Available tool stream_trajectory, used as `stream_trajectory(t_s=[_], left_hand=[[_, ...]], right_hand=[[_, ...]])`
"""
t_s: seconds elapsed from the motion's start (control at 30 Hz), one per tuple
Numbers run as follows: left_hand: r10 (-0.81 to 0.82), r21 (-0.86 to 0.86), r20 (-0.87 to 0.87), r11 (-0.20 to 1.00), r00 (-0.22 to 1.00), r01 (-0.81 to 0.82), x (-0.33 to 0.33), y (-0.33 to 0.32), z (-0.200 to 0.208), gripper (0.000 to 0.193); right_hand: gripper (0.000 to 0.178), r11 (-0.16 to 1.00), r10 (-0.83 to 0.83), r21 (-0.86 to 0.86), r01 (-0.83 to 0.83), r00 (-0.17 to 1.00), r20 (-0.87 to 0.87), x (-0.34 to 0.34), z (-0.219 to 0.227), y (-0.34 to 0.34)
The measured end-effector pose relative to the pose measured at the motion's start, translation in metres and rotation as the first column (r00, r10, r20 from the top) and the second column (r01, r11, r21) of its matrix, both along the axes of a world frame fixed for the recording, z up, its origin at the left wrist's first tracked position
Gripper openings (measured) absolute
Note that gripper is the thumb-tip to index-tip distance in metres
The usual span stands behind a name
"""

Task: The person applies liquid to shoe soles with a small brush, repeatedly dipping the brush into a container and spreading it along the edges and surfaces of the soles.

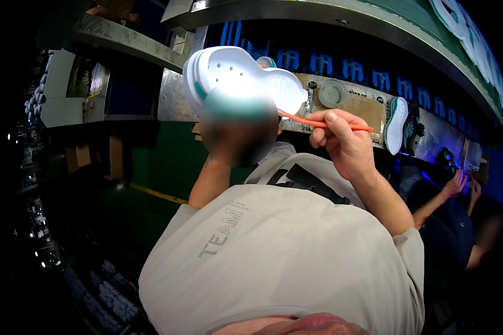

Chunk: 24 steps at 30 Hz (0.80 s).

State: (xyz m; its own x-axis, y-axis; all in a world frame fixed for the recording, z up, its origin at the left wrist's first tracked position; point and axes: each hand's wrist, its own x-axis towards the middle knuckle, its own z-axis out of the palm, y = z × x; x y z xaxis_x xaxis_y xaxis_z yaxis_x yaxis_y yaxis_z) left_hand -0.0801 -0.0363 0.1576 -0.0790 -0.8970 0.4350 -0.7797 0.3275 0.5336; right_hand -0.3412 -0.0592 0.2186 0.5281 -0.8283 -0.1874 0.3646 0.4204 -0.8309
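A white shoe sole (289,89) with green patches and small round dimples is held up in front of me, tilted, with a bright glare across its middle. My left hand (232,139) supports it from below at the near left side; a round blur hides most of that hand. Between the thumb and fingers of my right hand (343,137) is a slim orange toothbrush-like brush (307,120). Its far tip reaches the sole's near edge; I cannot make out bristles or whether it touches.
Beyond the sole, a clear round bowl (333,93) stands on a cardboard-covered bench (369,109). Farther right are another white sole (395,126) and a dark shoe upper (412,128). A metal-edged conveyor frame (346,19) curves overhead. At far right, a co-worker's hands (458,181) work nearby.
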Motion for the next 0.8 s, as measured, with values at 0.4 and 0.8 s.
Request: stream_trajectory(t_s=[0.4, 0.8], left_hand=[[-0.012, -0.009, -0.439, 1.0, 0.899, 0.009, 0.045, -0.014, -0.028, 0.095], [-0.051, 0.137, -0.751, 0.963, 0.658, 0.232, -0.019, -0.072, 0.009, 0.073]], right_hand=[[0.03, 0.925, -0.304, -0.339, 0.169, 0.866, -0.397, -0.033, -0.056, -0.013], [0.028, 0.867, -0.464, -0.342, 0.362, 0.836, -0.293, -0.063, -0.085, -0.017]])
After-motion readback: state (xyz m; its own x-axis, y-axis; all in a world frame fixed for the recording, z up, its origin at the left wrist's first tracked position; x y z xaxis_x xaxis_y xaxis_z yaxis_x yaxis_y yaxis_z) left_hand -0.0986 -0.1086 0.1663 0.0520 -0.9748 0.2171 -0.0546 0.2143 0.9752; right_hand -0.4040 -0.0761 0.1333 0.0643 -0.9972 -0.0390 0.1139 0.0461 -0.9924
